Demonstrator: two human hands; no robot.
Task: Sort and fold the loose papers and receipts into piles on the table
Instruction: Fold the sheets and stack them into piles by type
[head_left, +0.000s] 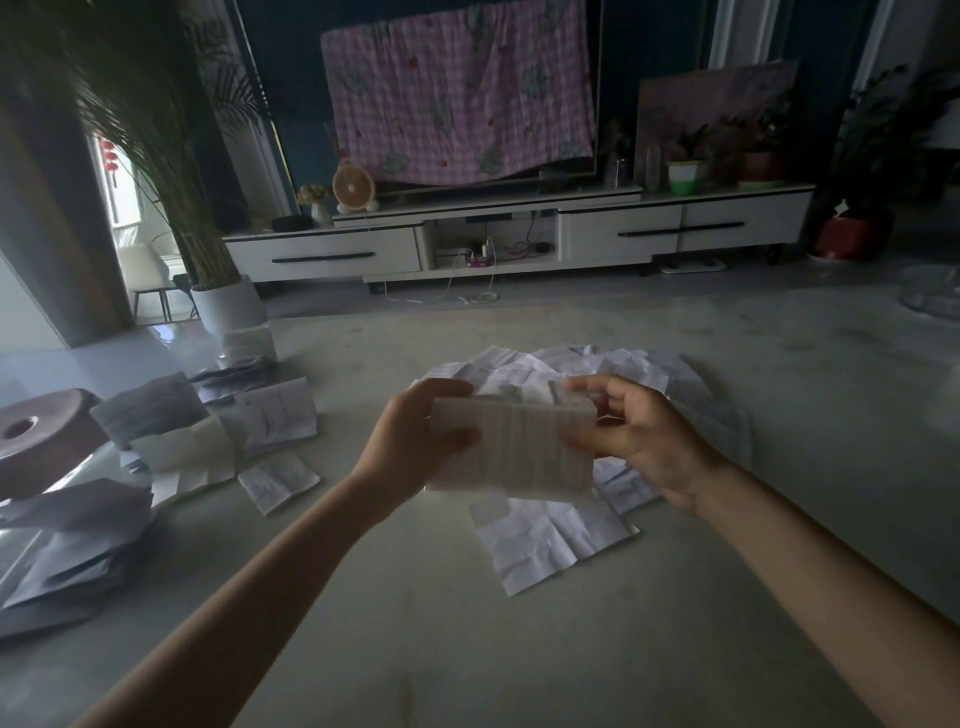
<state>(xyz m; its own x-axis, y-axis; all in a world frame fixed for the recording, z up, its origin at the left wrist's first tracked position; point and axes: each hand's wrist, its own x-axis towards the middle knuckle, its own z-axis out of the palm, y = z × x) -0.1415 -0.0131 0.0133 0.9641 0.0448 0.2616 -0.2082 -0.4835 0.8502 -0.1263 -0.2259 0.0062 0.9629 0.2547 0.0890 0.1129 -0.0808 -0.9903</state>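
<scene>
A person's left hand (415, 436) and right hand (639, 431) hold a folded paper (519, 447) between them, lifted off the bench (519, 649). Each grip is clasped on one short edge, thumb in front and fingers behind. The paper is white, ribbed with fine printed lines (blurred, unreadable) and doubled over along its top. Directly beneath it lies a heap of loose papers (545, 369), crumpled and overlapping, with one creased sheet (550, 540) spread flat nearer the person. Folded papers (270, 415) sit in piles well apart on the bench's left side, beside a brown roll (36, 436).
</scene>
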